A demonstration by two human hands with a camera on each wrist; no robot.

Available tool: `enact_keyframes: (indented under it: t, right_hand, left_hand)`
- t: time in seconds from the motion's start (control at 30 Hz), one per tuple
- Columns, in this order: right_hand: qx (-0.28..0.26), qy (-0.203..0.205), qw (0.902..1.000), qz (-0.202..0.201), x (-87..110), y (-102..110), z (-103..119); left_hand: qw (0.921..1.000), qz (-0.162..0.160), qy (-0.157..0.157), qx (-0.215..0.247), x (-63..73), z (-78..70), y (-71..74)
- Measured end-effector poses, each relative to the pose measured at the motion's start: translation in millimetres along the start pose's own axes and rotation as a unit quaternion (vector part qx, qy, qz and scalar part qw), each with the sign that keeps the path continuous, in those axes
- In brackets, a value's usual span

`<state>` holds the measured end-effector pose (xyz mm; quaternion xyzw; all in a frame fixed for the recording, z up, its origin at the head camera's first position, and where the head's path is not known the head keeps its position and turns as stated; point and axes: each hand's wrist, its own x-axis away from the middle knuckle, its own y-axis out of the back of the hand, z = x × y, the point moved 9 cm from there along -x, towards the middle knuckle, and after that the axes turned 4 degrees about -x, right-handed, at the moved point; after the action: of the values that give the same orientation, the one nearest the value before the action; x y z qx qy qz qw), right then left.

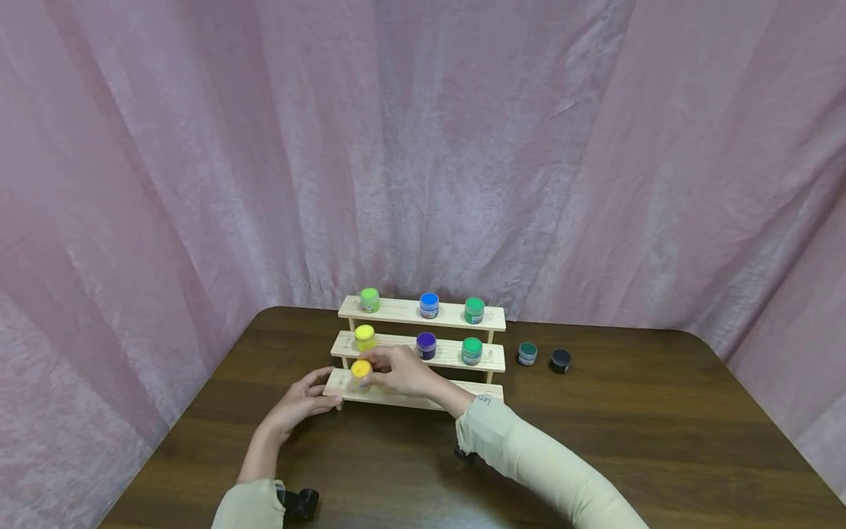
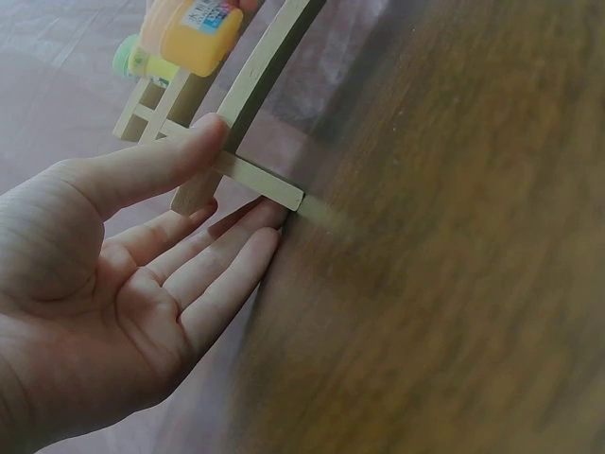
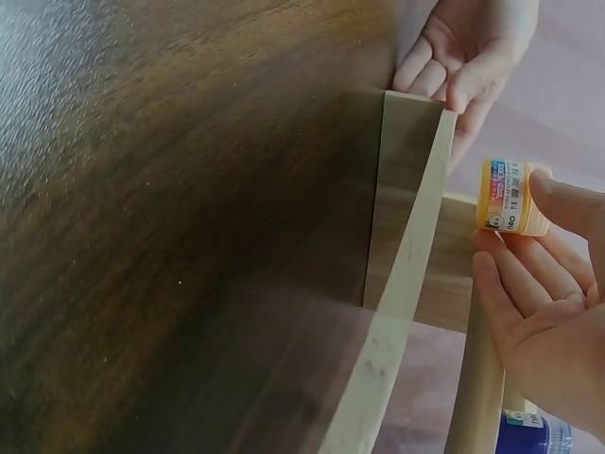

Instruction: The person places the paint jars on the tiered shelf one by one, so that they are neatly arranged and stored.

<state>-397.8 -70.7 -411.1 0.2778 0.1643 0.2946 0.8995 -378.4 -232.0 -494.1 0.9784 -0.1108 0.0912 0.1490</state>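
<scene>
Hands both busy at the wooden rack [image 1: 449, 354]: R hand [image 1: 399, 371] pinches an orange-yellow jar [image 1: 360, 369] btwn thumb & fingers, at L end of the btm tier. Can't tell if the jar's base touches the board. Printed label on its side faces the R wrist cam. L hand [image 1: 297, 404] grips L end of same tier, thumb at the front corner, index toward the rear (other fingers stretched out, near the rack's foot).

Mid tier, L to R: yellow jar [image 1: 365, 338] just behind the held one, purple jar [image 1: 426, 346] abt ctr, green jar [image 1: 472, 351] near R end. Top tier, same order: lime jar [image 1: 369, 300], blue jar [image 1: 429, 306], second green jar [image 1: 474, 311]. All six upright, lids on.

Two more on the brown table [image 1: 628, 411], R of rack: dark-green jar [image 1: 527, 354], then black jar [image 1: 560, 361] further R; near each other, not touching. Cream sleeves [image 1: 548, 463] on both arms, black gear [image 1: 300, 504] by the L cuff. Pink curtain [image 1: 423, 147] hangs behind table, w/ soft folds.
</scene>
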Motion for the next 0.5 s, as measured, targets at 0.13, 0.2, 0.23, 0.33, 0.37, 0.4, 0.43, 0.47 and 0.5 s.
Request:
enact_keyframes:
  t: [0.13,0.2,0.23,0.33,0.37,0.4,0.43,0.47,0.5]
  right_hand:
    - [-0.024,-0.002,0.9997,0.002,-1.4,-3.4,-3.1]
    - [-0.041,0.002,0.9991,0.008,-2.0,-6.4,-3.6]
    - [-0.051,0.004,0.9986,0.012,-2.2,-8.3,-3.4]
    - [-0.063,0.013,0.9976,0.024,-2.5,-13.9,-2.6]
    - [-0.065,0.016,0.9974,0.027,-2.5,-15.5,-2.0]
    - [-0.063,0.018,0.9974,0.030,-2.5,-16.7,-1.5]
    - [-0.059,0.020,0.9975,0.032,-2.8,-17.7,-2.0]
    - [-0.054,0.020,0.9978,0.032,-2.9,-18.1,-2.6]
    - [-0.050,0.020,0.9980,0.033,-3.1,-18.3,-3.0]
  left_hand:
    - [1.0000,-0.002,0.004,-0.001,1.4,0.5,0.2]
    - [1.0000,-0.003,0.005,0.000,2.3,0.6,0.3]
    - [1.0000,-0.002,0.003,0.000,2.8,0.3,0.0]
    - [1.0000,0.001,-0.002,0.002,3.2,0.1,0.0]
    - [1.0000,0.001,-0.004,0.002,3.0,0.0,0.2]
    - [1.0000,0.003,-0.006,0.001,2.9,-0.4,0.3]
    - [1.0000,0.003,-0.007,-0.001,2.6,-0.9,0.4]
    - [1.0000,0.002,-0.008,0.000,2.0,-1.0,0.7]
    - [1.0000,0.000,-0.007,0.000,1.4,-1.1,1.0]
